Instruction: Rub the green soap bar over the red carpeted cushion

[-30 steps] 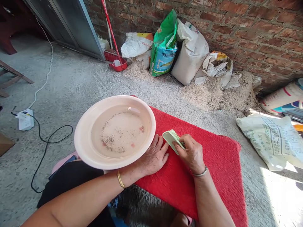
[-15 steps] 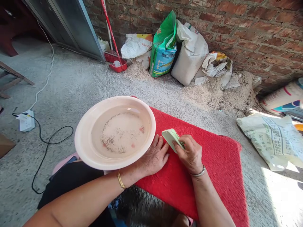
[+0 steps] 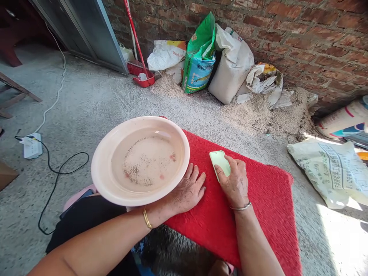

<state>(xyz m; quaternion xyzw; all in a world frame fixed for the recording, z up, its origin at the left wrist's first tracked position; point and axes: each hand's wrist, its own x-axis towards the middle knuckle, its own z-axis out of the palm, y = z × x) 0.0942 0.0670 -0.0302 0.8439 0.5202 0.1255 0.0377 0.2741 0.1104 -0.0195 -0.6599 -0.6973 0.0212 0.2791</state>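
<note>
A red fleecy cloth (image 3: 267, 199) lies spread over a flat support in front of me. My right hand (image 3: 234, 180) grips a pale green scrubbing brush (image 3: 220, 163), its smooth back up and its bristles hidden against the cloth. Flat on the cloth, fingers spread, rests my left hand (image 3: 188, 191), partly under the rim of a pale pink basin (image 3: 100, 165). Water fills the basin, with dark specks and a few reddish spots showing in it. The basin's base is hidden from view.
Against the brick wall stand a green sack (image 3: 199, 57), a white sack (image 3: 231, 61) and a red dustpan (image 3: 144, 79), with spilled grain around them. A white power strip (image 3: 32, 146) with cords lies on the left floor. At right is a flattened bag (image 3: 330, 168).
My right hand has turned the brush from tilted, bristles showing, to flat on the cloth, slightly farther right. My left hand and the basin have stayed in place.
</note>
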